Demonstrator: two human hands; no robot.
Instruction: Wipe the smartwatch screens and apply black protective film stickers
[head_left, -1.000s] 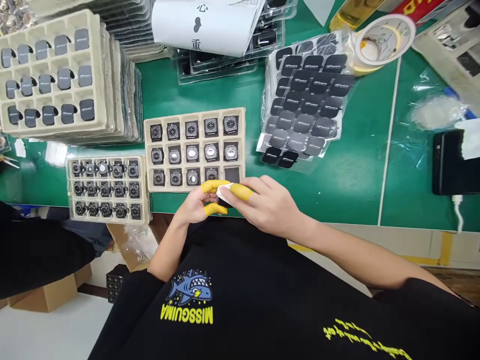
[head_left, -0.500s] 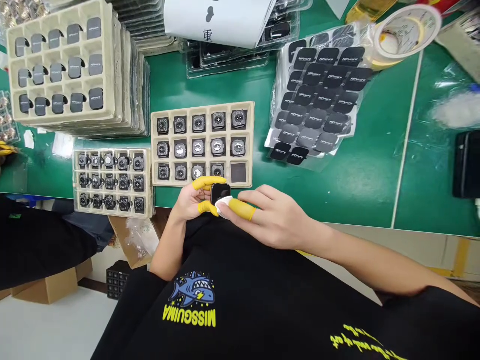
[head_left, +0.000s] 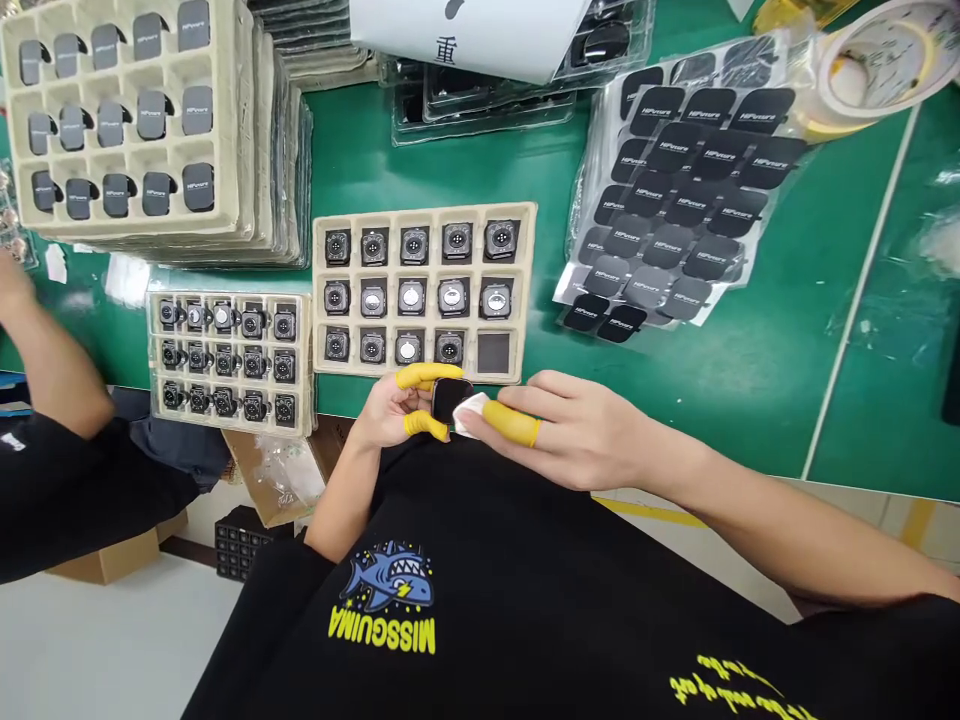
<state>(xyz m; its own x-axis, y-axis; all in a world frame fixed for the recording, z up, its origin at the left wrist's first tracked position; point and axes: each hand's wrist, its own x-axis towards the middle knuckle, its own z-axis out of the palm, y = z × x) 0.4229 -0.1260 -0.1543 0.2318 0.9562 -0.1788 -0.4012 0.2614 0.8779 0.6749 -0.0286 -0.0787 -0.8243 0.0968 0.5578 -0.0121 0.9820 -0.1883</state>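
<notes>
My left hand [head_left: 397, 408], with yellow finger cots on thumb and forefinger, grips a smartwatch body [head_left: 448, 398] by its edges, dark glossy screen upward. A folded white wiping cloth [head_left: 471, 412] is pinched in my right hand [head_left: 577, 430], against the right edge of the watch; a yellow cot covers one of its fingers. Just beyond my hands lies a beige tray [head_left: 425, 215] of watch bodies, backs up. Its near right pocket [head_left: 493, 353] contains only a dark square pad.
A second tray of watches [head_left: 232, 342] lies to the left, with tall stacked trays [head_left: 266, 150] behind it. Sheets of black HiFuture stickers [head_left: 667, 220] and tape rolls [head_left: 877, 65] lie right. At far left is a co-worker's arm [head_left: 56, 350].
The cloth has shifted from the watch's near edge toward its right side, uncovering more screen. A co-worker's forearm has come into view at left. The whole view has shifted slightly.
</notes>
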